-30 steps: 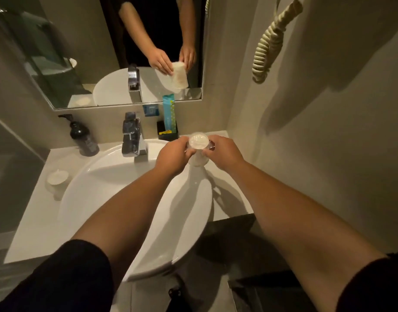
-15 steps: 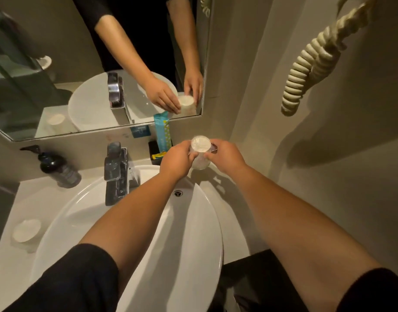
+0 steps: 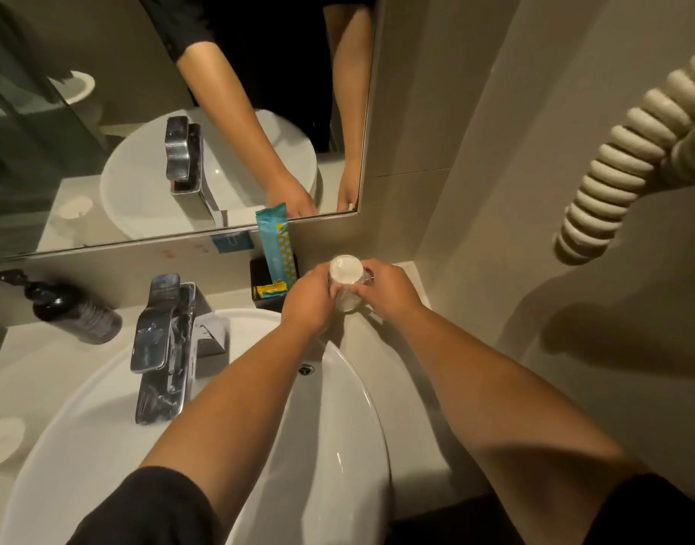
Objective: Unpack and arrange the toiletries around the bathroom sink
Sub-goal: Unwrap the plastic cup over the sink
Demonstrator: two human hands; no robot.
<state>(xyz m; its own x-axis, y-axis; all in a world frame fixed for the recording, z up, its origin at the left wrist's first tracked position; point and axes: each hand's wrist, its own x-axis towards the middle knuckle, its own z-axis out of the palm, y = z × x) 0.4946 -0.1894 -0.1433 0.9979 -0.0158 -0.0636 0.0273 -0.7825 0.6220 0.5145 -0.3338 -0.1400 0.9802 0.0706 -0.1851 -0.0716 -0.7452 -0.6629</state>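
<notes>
Placement step: left hand [image 3: 308, 302] and right hand [image 3: 389, 291] both grip a small white-capped, apparently plastic-wrapped cup [image 3: 346, 283] over the pale counter's [image 3: 381, 371] back-right corner; next, lower it upright.

Two hands are showing, the left hand [image 3: 306, 304] and the right hand [image 3: 389, 293], and together they are holding one white-topped cup [image 3: 346, 283]. One white sink [image 3: 338, 446] is sitting on the counter [image 3: 397, 379], with one chrome faucet [image 3: 165, 348] behind it. One dark pump bottle [image 3: 68, 310] is standing at the left. One black holder [image 3: 265, 277] is keeping two packets: one tall teal packet [image 3: 277, 239] and one small yellow packet [image 3: 271, 289]. One small white dish [image 3: 1, 440] is resting at the left edge. One mirror [image 3: 102, 112] and one coiled cord [image 3: 629, 159] are hanging on the walls.
</notes>
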